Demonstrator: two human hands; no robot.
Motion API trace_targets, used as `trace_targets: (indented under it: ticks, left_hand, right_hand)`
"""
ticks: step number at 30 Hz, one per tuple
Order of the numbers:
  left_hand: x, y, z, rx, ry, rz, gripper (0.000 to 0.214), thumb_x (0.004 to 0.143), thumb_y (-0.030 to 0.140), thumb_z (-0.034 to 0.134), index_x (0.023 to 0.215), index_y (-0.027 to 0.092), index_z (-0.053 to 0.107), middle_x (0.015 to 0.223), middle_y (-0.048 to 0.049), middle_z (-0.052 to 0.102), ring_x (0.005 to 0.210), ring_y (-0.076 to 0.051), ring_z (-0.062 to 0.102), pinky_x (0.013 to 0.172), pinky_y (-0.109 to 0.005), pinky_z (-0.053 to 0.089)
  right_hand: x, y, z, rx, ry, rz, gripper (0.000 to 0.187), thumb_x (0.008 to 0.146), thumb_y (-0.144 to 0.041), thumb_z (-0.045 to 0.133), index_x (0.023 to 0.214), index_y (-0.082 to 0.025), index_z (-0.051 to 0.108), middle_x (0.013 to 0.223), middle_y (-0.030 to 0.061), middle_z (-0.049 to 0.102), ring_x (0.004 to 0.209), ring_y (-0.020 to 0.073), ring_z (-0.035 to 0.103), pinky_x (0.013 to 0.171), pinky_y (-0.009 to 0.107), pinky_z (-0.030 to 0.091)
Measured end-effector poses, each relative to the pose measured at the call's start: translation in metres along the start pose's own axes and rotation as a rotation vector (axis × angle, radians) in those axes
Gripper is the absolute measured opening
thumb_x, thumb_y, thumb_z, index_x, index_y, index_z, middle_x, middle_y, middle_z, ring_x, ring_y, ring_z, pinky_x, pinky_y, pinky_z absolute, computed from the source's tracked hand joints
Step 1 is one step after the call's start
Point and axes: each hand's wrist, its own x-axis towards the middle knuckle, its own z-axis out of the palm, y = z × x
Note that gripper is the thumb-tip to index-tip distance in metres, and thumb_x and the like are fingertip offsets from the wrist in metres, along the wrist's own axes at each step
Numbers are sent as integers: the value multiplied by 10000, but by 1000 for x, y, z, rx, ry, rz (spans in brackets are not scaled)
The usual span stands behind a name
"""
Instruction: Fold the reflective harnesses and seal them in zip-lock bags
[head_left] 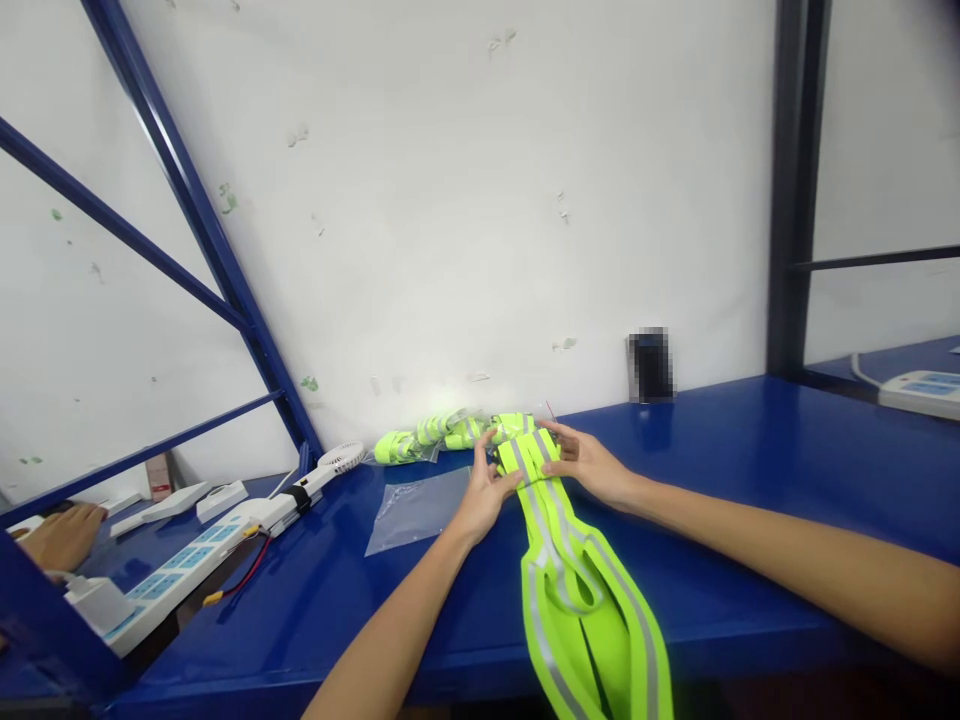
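A neon-yellow reflective vest (pixel 555 530) with silver stripes lies lengthwise on the blue table, its far end folded over and its loose near end hanging past the front edge. My left hand (pixel 486 492) grips the left side of the folded end, thumb on top. Opposite it, my right hand (pixel 589 462) pinches the right side between thumb and fingers. Left of my left hand lies a flat clear plastic bag (pixel 412 510). Behind the hands, along the wall, several rolled yellow reflective bundles (pixel 431 432) sit in clear bags.
A white power strip (pixel 180 575) runs along the left, with a red-and-black cable (pixel 247 575) and a small white fan (pixel 341 458) nearby. Another person's hand (pixel 66 545) is at far left. A dark pixelated object (pixel 651 366) leans on the wall. Blue metal posts (pixel 202 220) frame the table.
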Motion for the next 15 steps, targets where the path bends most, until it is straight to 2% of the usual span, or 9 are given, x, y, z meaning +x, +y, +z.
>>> trace_targets:
  ticks: [1,5,7,10,15]
  left_hand:
    - [0,0,1,-31,-11,-19,765,674,263,772,1329,296,379,1005,-34,667,868,-173,656,881,-375,483]
    - [-2,1,1,-70,-87,-94,561,689,296,783,1182,208,532,1136,-102,650,998,-220,641,938,-399,466]
    - [-3,2,0,-56,-86,-105,579,670,275,799,1177,210,528,1138,-99,647,994,-224,640,918,-404,481]
    - [-3,1,0,-24,-53,-67,618,627,223,819,1163,220,510,1050,-56,657,929,-202,640,855,-372,509]
    - [1,-3,-1,125,-14,68,396,635,190,782,958,192,554,771,33,591,723,-125,583,686,-244,484]
  right_hand:
    - [0,0,0,-6,4,5,750,601,-189,803,1305,-192,544,1020,62,721,966,244,669,910,428,511]
    - [-1,-4,2,-17,-2,2,518,595,-201,794,1093,-155,658,981,69,734,928,250,679,916,428,502]
    - [-1,-6,3,-19,-3,0,474,580,-188,791,1037,-150,669,955,64,735,897,243,680,898,414,502]
    - [-2,-7,5,-9,9,-7,420,582,-160,768,990,-156,670,918,47,731,872,226,671,867,385,501]
    - [-4,-7,5,-50,53,-43,350,572,-116,742,912,-162,675,873,14,700,865,199,634,835,336,488]
